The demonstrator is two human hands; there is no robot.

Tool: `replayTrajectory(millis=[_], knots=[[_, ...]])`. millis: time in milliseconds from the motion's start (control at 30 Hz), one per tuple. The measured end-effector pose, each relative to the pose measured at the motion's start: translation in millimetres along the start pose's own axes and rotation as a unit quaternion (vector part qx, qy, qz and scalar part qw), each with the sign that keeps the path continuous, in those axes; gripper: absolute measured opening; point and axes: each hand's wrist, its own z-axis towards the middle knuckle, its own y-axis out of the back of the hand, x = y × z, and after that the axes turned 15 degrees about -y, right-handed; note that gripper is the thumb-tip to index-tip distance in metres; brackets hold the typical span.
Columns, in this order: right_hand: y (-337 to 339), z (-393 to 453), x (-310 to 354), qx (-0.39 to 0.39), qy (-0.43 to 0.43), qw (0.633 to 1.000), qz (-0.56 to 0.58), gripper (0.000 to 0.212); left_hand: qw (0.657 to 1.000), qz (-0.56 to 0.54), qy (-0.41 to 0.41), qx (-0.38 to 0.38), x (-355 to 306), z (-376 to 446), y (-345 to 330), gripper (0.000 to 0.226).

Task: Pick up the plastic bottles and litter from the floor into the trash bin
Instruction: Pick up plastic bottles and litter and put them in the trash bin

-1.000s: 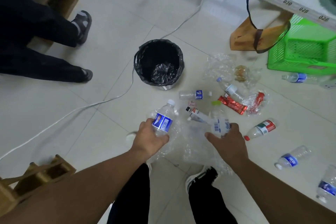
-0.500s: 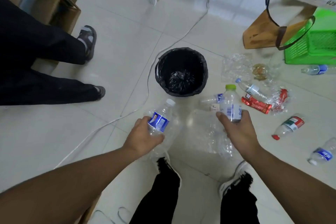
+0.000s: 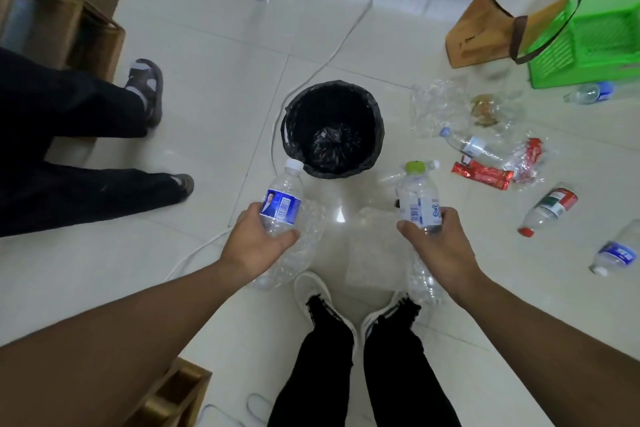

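Note:
My left hand (image 3: pixel 258 241) grips a clear white-capped bottle with a blue label (image 3: pixel 282 199), together with crumpled clear plastic (image 3: pixel 303 253) hanging below it. My right hand (image 3: pixel 438 243) grips a clear green-capped bottle (image 3: pixel 417 198) and more clear plastic (image 3: pixel 420 279). Both are held above the floor, just short of the black-lined trash bin (image 3: pixel 375 114), which stands ahead between them. On the floor to the right lie a red-labelled bottle (image 3: pixel 550 206), a red wrapper (image 3: pixel 481 175), a clear wrapper (image 3: pixel 436 107) and several more bottles.
A seated person's legs (image 3: pixel 86 149) and sandals lie at the left. A white cable (image 3: pixel 332 55) runs past the bin. A brown paper bag (image 3: pixel 485 31) and a green basket (image 3: pixel 595 35) stand at the far right. Wooden furniture (image 3: pixel 62 21) is at the far left.
Both hands have lifted off the floor with their bottles and plastic and moved toward the bin. The view rose and shifted so the bin sits centred ahead.

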Motion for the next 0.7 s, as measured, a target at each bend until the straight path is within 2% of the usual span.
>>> replayTrajectory(millis=[200,433,700], knots=[[38.7,-1.6,-16.8,0.001,-0.017,1.000,-0.003,0.040,1.000,-0.003,0.004,-0.001,-39.3,2.0,-22.2,0.048],[76.6,16.2,0.7,-0.008,-0.032,0.999,0.017,0.063,1.000,-0.020,0.015,-0.019,-88.6,15.5,-45.1,0.047],[77.3,20.9,0.4,-0.011,-0.037,0.999,0.038,0.059,1.000,-0.004,-0.019,0.011,-100.2,52.4,-51.5,0.048]])
